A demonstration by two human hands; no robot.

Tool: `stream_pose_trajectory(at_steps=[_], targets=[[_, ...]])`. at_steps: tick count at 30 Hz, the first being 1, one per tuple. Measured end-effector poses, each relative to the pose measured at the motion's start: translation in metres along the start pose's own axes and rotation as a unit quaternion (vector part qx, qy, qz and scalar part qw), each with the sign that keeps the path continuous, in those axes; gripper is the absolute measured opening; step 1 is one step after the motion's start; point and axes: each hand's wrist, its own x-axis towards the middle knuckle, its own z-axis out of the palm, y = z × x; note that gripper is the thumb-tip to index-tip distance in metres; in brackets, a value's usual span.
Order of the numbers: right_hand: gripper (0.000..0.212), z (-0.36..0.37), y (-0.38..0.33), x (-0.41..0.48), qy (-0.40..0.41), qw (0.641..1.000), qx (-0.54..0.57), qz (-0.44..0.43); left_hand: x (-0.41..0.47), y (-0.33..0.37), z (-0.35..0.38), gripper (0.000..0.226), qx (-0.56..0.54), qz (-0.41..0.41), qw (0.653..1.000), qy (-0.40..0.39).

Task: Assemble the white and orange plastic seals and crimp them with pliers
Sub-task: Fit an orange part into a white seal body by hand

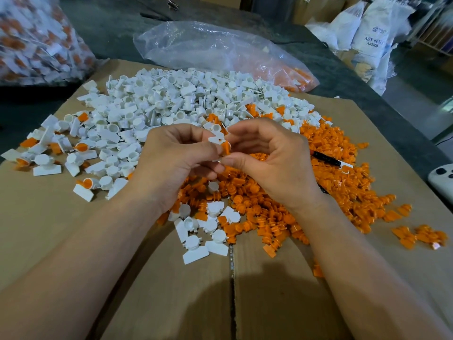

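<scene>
My left hand [176, 163] and my right hand [272, 158] meet above the middle of the cardboard. Between their fingertips sits a white seal body [215, 140] with an orange insert [226, 147] against it. The left fingers pinch the white piece; the right thumb and fingers pinch the orange one. A heap of white seal bodies [171, 101] lies behind the hands. A heap of orange inserts [326, 177] spreads to the right and under the wrists. A black-handled tool [327, 158] lies half buried in the orange heap, right of my right hand.
Several joined white-and-orange seals [49, 153] lie at the left on the cardboard sheet [171, 290]. A clear plastic bag [220, 47] lies behind the heaps, a full bag of seals [36, 40] at far left. White sacks [372, 33] stand at back right.
</scene>
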Motion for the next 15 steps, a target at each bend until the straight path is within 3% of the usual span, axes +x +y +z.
stream_pose_trajectory(at_steps=[15], targets=[[0.034, -0.0023, -0.0005, 0.0005, 0.007, 1.000, -0.023, 0.004, 0.0004, -0.0014, 0.0000, 0.016, 0.014, 0.012, 1.000, 0.003]])
